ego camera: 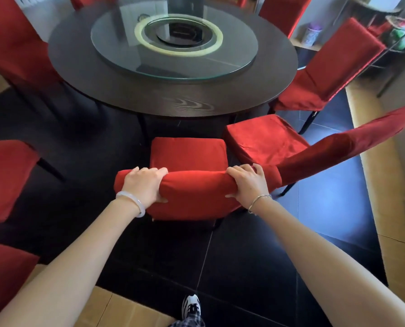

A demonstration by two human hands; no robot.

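Both hands clasp the top of the chair (192, 192) back, left hand (143, 185) and right hand (246, 185) curled over its ends, so its seat points straight ahead at the table (173, 100), just short of its near edge.

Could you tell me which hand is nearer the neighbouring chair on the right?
Right. The right hand grips the held chair's backrest beside the neighbouring chair; the left hand grips the backrest's far end.
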